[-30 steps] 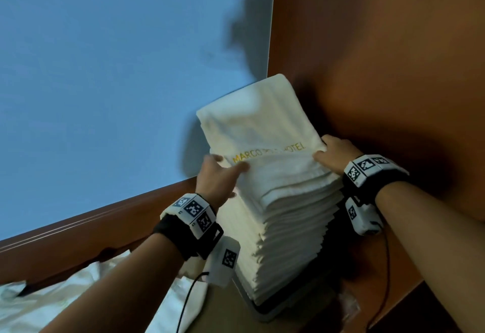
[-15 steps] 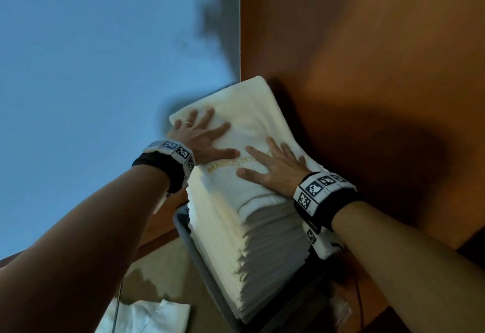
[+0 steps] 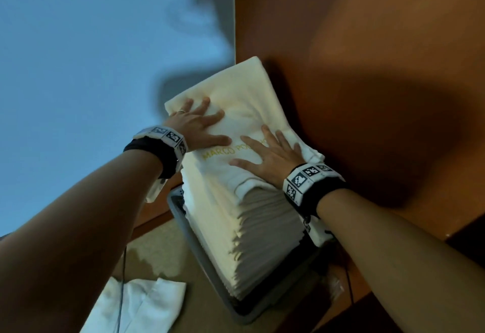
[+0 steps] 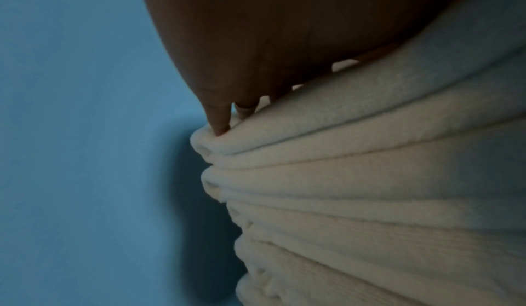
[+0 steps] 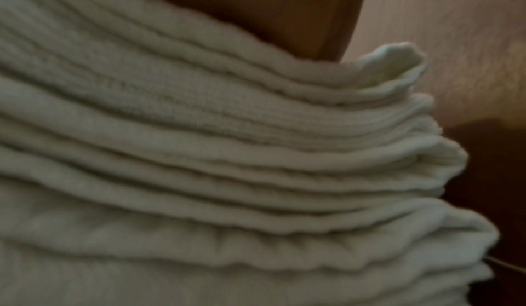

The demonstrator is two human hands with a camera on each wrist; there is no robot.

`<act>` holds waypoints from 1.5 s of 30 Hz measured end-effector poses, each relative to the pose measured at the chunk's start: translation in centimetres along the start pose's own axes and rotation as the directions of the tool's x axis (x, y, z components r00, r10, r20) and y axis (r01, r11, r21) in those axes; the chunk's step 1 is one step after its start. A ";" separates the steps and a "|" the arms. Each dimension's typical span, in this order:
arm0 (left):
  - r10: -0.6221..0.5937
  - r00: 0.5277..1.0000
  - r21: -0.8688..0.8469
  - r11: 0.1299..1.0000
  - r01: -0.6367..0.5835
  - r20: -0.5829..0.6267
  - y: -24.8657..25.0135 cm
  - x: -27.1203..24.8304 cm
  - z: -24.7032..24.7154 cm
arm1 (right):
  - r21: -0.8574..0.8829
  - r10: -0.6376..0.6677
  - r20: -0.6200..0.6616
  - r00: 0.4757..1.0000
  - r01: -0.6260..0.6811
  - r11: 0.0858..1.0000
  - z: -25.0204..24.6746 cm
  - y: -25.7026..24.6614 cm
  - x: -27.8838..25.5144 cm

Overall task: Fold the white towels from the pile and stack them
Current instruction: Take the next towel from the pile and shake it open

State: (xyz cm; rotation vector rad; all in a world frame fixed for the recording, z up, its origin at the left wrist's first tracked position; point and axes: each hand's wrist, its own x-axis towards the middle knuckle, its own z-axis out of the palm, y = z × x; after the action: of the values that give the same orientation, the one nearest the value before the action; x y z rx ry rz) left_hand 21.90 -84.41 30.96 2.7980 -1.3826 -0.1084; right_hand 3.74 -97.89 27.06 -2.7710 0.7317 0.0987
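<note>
Dim, warm light; hard arm shadows on blue wall (image 3: 78,70) and wood panel (image 3: 367,43); wrist views blurry, soft.

Head cam looks steeply down from above onto both hands flat on the towel stack (image 3: 236,217), mid range. Left wrist cam sits very close under the left hand (image 4: 256,41), facing along its fingers at the stack's side. Right wrist cam equally close, side-on below the palm. All share the stack's folded edges
</note>
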 end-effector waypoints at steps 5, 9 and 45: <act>-0.021 0.999 -0.141 0.990 0.016 -0.037 -1.2 -4.0 -0.8 | -0.003 -0.010 0.003 1.000 0.010 1.000 -2.0 0.3 -0.8; -0.053 0.991 -0.212 0.977 0.026 -0.119 -2.4 -9.3 -1.6 | -0.089 0.025 -0.062 0.998 -0.030 0.996 -3.6 -0.5 -2.0; -0.491 0.795 -0.216 0.785 0.581 0.356 -35.5 -45.0 25.3 | -0.091 -0.105 0.450 0.887 0.162 0.983 35.2 -40.8 -9.3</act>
State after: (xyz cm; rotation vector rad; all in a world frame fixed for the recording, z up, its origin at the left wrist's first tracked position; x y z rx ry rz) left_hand 21.02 -26.70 6.43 2.8660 -0.4561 -0.6957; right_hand 15.89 -49.57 4.43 -2.7462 0.4232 0.7479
